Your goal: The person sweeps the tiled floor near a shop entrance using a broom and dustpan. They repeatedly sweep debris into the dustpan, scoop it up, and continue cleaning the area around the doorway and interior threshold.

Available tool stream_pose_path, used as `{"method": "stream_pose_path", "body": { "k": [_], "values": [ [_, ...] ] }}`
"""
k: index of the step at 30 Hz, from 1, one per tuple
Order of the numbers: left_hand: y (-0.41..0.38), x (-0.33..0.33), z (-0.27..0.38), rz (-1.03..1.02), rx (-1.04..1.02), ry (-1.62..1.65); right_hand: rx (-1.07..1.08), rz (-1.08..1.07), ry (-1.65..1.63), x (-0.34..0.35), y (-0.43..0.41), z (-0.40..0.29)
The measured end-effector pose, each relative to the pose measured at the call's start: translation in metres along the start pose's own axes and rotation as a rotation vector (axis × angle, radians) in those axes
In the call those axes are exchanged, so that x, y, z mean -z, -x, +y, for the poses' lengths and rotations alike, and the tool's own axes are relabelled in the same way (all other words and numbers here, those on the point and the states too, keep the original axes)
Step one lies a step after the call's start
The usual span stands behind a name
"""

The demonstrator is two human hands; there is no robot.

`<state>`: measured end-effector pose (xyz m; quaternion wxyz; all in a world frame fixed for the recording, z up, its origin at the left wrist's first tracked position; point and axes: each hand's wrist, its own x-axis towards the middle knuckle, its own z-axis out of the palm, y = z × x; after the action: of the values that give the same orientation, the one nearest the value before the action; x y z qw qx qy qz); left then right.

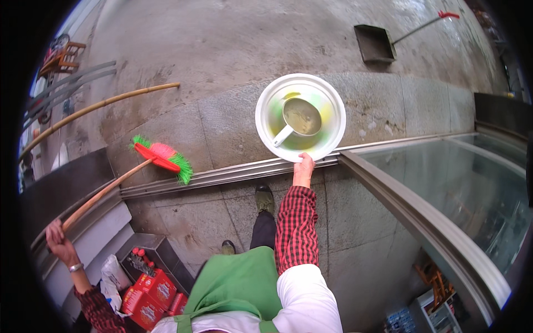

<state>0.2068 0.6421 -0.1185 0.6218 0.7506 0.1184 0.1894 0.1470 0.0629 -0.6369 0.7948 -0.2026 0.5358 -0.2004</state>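
Note:
My right hand grips the near rim of a white plastic basin, holding it out over the door threshold. Inside the basin sits a white dipper of cloudy liquid, its handle pointing down and left. Yellow and green tints show on the basin's inside. At the far left, my left hand is closed around the upper end of a wooden broom handle, beside the door frame. The broom head, red with green and pink bristles, is down by the sliding-door track.
A metal door track crosses the floor before my feet. Glass door panels stand at right. A long-handled dustpan lies outside on the concrete. A bamboo pole extends from the left. Red boxes are stacked at lower left.

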Motion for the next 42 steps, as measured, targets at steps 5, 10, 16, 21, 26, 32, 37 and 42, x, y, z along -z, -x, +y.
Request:
{"method": "stream_pose_path", "body": {
  "k": [5,10,16,21,26,32,37,42],
  "values": [
    [0.008,-0.006,-0.012,0.020,-0.036,-0.035,0.061,0.079,0.278,-0.075,0.025,-0.034],
    [-0.013,-0.016,-0.013,0.141,-0.083,-0.012,-0.098,0.077,0.259,-0.166,0.022,-0.053],
    [-0.087,-0.020,-0.032,0.219,0.028,0.104,-0.173,-0.200,0.128,-0.274,-0.037,-0.004],
    [-0.145,-0.095,-0.019,-0.064,0.136,-0.074,-0.078,-0.113,0.108,-0.340,-0.087,0.083],
    [-0.172,-0.204,-0.004,-0.260,0.100,-0.209,-0.094,-0.170,0.018,-0.386,-0.153,0.148],
    [-0.194,-0.235,-0.024,-0.071,0.138,-0.242,-0.174,-0.113,-0.084,-0.416,-0.167,0.199],
    [-0.195,-0.242,-0.016,-0.572,0.165,-0.325,-0.153,-0.278,0.520,-0.422,-0.080,0.160],
    [-0.170,-0.284,0.016,-0.577,0.231,-0.334,0.315,-1.369,0.940,-0.392,0.107,0.135]
  ]
}}
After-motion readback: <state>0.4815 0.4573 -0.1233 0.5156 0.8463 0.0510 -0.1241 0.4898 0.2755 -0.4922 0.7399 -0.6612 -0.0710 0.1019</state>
